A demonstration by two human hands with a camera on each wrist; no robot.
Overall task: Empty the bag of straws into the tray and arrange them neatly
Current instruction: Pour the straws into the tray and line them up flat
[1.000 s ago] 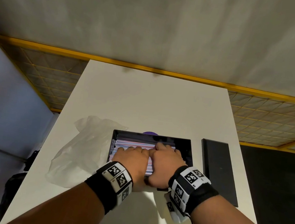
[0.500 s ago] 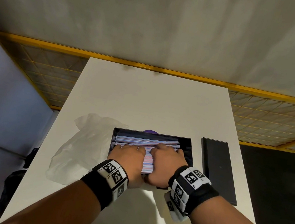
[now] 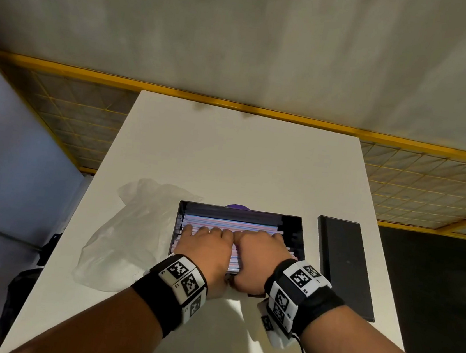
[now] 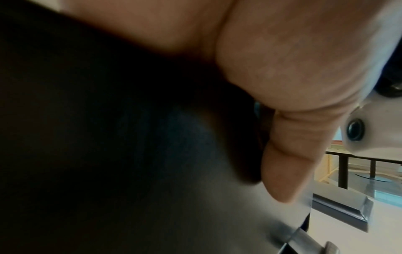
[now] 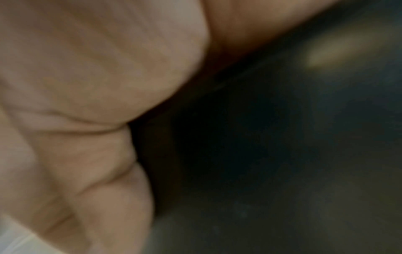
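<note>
A black tray (image 3: 297,231) sits on the white table, filled with pink, blue and white straws (image 3: 228,224) lying left to right in a level layer. My left hand (image 3: 206,242) and right hand (image 3: 261,248) lie side by side on top of the straws, fingers pressing down on them. Both thumbs hang over the tray's near wall, and the left thumb (image 4: 289,171) shows against the dark wall (image 4: 130,154) in the left wrist view. The right wrist view is blurred, showing only my palm (image 5: 91,72) and darkness. The emptied clear bag (image 3: 130,234) lies crumpled to the tray's left.
A flat black lid (image 3: 344,266) lies on the table just right of the tray. Something small and purple (image 3: 237,206) peeks out behind the tray's far wall. The white table (image 3: 243,154) stretches away beyond the tray, with floor below on both sides.
Half a second ago one straw lay slanted across the far part of the pile. Now the straws lie parallel, and my hands have shifted slightly over them.
</note>
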